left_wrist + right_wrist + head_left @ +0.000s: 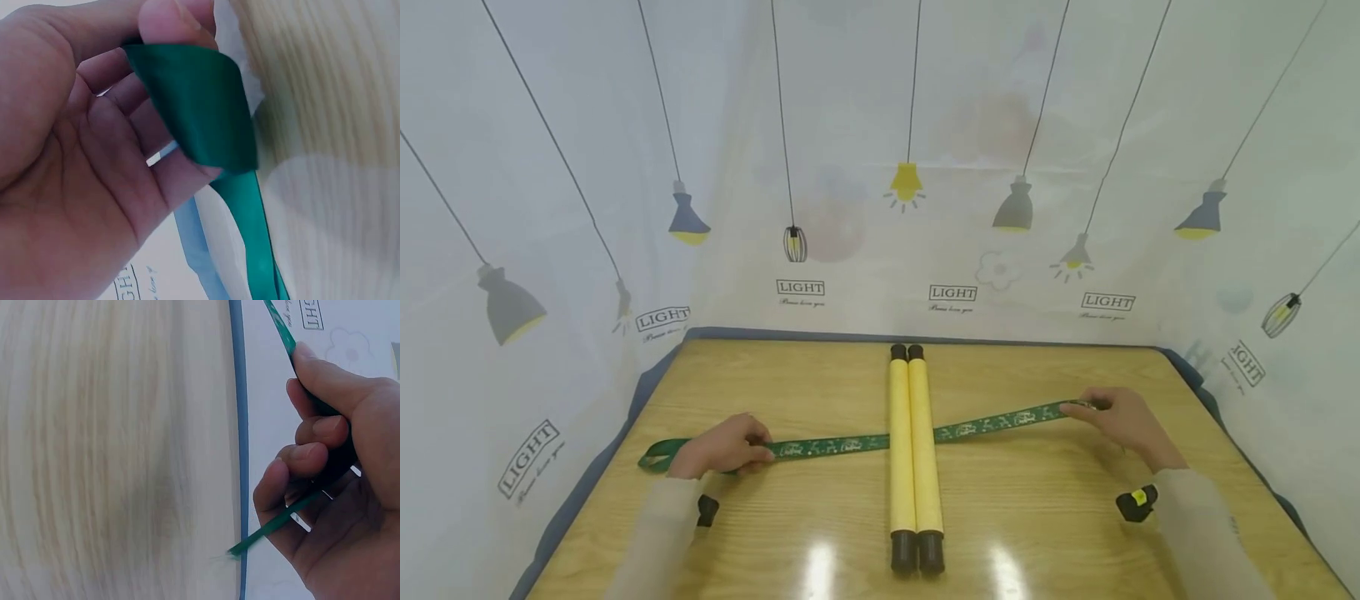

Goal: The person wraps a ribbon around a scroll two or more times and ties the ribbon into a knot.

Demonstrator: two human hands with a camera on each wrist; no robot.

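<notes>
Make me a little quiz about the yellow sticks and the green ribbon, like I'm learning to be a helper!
1. Pick one: where does the green ribbon cross the two yellow sticks?
A) Over the top of them
B) Underneath them
C) It doesn't cross them

2. True or false: the left hand and the right hand both hold the ribbon.

3. Count: how many dark caps can you see on the ends of the sticks?

Key:
1. B, underneath them.
2. True, one hand on each side of the sticks.
3. Four, one on each end of each stick.
</notes>
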